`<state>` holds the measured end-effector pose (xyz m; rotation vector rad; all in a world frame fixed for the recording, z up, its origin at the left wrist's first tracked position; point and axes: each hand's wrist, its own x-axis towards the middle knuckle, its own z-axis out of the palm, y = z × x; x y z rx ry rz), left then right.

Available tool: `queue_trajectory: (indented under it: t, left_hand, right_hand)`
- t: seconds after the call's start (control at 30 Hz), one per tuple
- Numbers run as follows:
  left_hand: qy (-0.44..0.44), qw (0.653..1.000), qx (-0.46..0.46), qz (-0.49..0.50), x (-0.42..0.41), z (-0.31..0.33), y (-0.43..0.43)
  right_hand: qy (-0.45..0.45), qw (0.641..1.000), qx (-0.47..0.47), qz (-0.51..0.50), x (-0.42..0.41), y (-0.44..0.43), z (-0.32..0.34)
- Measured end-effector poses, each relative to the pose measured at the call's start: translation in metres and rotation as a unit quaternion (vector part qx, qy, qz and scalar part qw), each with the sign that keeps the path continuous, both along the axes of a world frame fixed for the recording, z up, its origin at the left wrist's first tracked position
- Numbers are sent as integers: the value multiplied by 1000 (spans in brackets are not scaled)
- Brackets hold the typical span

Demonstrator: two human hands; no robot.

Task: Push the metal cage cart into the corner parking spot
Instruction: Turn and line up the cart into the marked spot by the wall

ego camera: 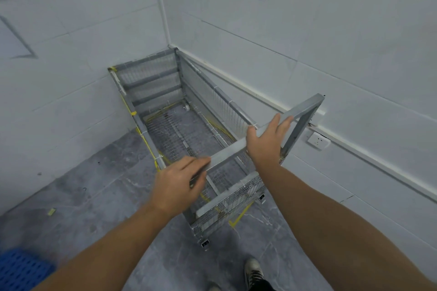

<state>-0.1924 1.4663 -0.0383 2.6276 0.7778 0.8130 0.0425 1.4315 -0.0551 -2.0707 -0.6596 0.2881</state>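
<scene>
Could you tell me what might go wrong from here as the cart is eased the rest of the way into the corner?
1. The cage cart already runs close along the right-hand wall; its raised handle frame sits near the wall socket and could knock it.
2. The left hand looks loosely placed at the bar's end, so it may slip; the right hand grips more firmly.
3. A shoe is close behind the rear castor, which could catch it if the cart rolls back.

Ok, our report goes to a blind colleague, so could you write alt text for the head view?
Two bare hands, left hand and right hand, grip the handle bar of an empty metal cage cart standing in a white-walled corner, over yellow floor tape.
</scene>
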Motion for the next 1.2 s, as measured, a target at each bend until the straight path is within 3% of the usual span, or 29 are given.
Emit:
queue_trajectory:
  t: [0.23,0.7,0.87,1.2]
  left_hand:
    - [-10,1000,15,-5,1,-8,4]
    - [8,1000,-20,20,25,-3,-3]
    - [30,999,-21,6,20,-3,0]
    - [-15,983,-176,41,30,2,0]
  right_hand:
    - [60,996,56,-32,5,11,-1]
    - [51,995,72,-50,30,13,-5]
    - [135,978,123,-97,34,15,-14]
    - [198,967,143,-73,49,22,-22]
